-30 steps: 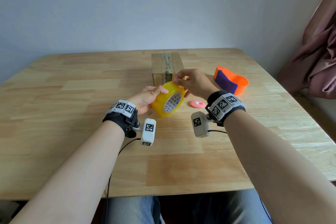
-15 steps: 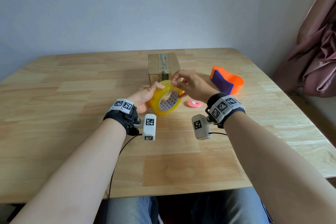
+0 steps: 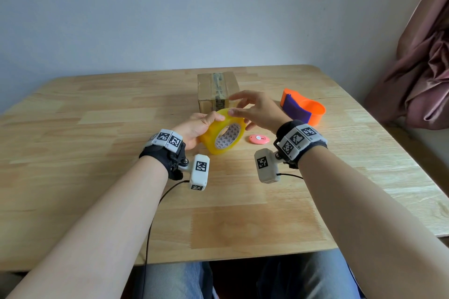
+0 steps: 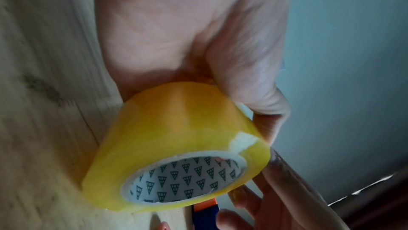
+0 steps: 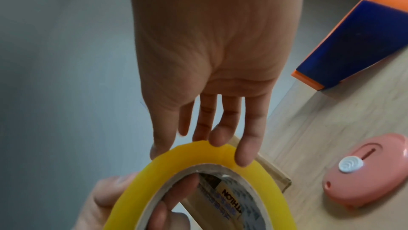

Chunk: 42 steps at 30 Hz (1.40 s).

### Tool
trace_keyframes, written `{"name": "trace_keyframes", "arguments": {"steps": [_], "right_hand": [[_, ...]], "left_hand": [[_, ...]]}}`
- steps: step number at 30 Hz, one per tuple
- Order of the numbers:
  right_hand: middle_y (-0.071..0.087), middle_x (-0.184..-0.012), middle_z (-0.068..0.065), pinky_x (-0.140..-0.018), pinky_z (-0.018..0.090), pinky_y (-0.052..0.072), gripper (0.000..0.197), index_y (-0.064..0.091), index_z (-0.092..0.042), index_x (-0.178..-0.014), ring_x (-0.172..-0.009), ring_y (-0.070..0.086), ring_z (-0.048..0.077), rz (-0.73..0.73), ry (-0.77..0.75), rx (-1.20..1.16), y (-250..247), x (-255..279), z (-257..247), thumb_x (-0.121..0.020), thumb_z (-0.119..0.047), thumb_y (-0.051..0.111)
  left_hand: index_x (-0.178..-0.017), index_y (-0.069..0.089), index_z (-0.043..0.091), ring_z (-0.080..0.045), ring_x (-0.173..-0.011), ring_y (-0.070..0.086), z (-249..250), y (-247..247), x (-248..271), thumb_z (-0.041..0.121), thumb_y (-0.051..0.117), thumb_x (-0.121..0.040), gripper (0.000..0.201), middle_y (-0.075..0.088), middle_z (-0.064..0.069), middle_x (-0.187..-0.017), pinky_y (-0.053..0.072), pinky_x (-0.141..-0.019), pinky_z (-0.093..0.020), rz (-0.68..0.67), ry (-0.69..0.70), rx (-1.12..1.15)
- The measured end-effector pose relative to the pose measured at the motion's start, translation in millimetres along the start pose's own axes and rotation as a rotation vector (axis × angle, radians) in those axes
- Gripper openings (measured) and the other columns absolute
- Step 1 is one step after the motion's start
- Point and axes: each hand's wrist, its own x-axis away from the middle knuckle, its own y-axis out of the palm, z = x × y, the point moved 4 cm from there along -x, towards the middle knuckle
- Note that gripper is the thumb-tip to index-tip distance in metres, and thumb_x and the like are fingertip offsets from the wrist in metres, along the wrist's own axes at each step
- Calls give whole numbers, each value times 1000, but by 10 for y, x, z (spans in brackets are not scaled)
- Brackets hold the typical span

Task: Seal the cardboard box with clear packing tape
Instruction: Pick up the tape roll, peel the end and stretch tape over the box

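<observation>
Left hand grips the yellowish roll of clear packing tape w/ white patterned core, thumb on the outer rim, fingers through the core, roll held on edge just above the light wooden desk. Right hand is released, fingers straight, tips touching the roll's top edge. Small brown cardboard box w/ taped seam sits on the desk just behind the roll; orange-and-blue tape dispenser and pink oval cutter to the right.
</observation>
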Motion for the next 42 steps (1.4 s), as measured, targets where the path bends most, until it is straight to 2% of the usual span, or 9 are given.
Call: {"name": "trace_keyframes", "arguments": {"steps": [4, 10, 13, 16, 20, 23, 29, 36, 42], "right_hand": [[72, -98, -10, -51, 29, 57, 20, 81, -11, -98, -66, 66, 7, 77, -51, 19, 48, -24, 10, -89, -28, 80], [71, -94, -3, -67, 44, 65, 16, 68, -27, -80, -79, 75, 26, 101, -11, 41, 77, -49, 43, -96, -28, 72], [67, -93, -3, -67, 42, 65, 14, 68, -21, -85, -80, 73, 31, 104, -23, 77, 91, -39, 17, -98, -26, 69], [70, -88, -2, -52, 21, 56, 11, 69, -19, -93, -65, 70, 25, 106, -30, 134, 5, 0, -32, -100, -26, 66], [76, -94, 1, -52, 42, 62, 13, 68, -14, -96, -53, 66, 21, 91, -34, 108, -74, 47, -48, -101, -25, 63], [79, -85, -9, -42, 36, 58, 15, 64, -4, -98, -41, 53, 14, 111, 1, -29, -83, 55, 3, -101, -18, 61], [81, -96, 1, -35, 24, 47, 15, 56, -12, -88, -33, 39, 9, 165, 115, -174, -127, 34, 105, -102, -15, 59], [80, -88, 5, -35, 22, 39, 12, 53, -11, -93, -33, 35, 10, 155, 195, -245, -42, 39, 30, -104, -14, 55], [79, -81, 0, -39, 24, 42, 10, 55, -15, -94, -38, 45, 4, 206, 106, 43, -240, -41, -347, -103, -11, 52]], "left_hand": [[-96, 70, 9, -30, -86, 70, -11, 13, 28, 43, 83, -58, 52, 76, -13, -93, 54, -89, -46, -22, 6, 12], [-107, 71, 1, -31, -100, 69, -63, -30, 90, 21, 67, -95, 24, 71, -23, -113, 53, -95, -45, -51, 65, 54], [-101, 73, 3, -30, -92, 70, -39, -45, 84, 26, 69, -94, 25, 75, -20, -104, 55, -90, -42, 11, 96, 59], [-99, 75, 5, -32, -94, 71, -6, -53, 25, 34, 76, -88, 32, 76, -21, -105, 56, -91, -47, 96, 87, 53], [-92, 77, 2, -26, -85, 70, 38, -56, -46, 51, 81, -78, 52, 78, -14, -92, 57, -85, -41, 194, 113, -27], [-92, 75, -6, -22, -74, 64, 44, -57, -32, 72, 74, -64, 83, 71, -14, -82, 53, -80, -36, 230, 169, -116], [-95, 76, 2, -30, -97, 70, 42, -50, 51, 36, 76, -88, 35, 77, -21, -105, 54, -100, -49, 68, 137, -16], [-91, 77, -6, -24, -74, 67, 63, -125, 30, 68, 78, -55, 83, 78, -20, -88, 58, -83, -40, 227, 193, -123], [-84, 70, 11, -21, -70, 58, 122, -30, -2, 69, 76, -68, 60, 62, -12, -77, 45, -68, -33, 278, 191, -177]]}}
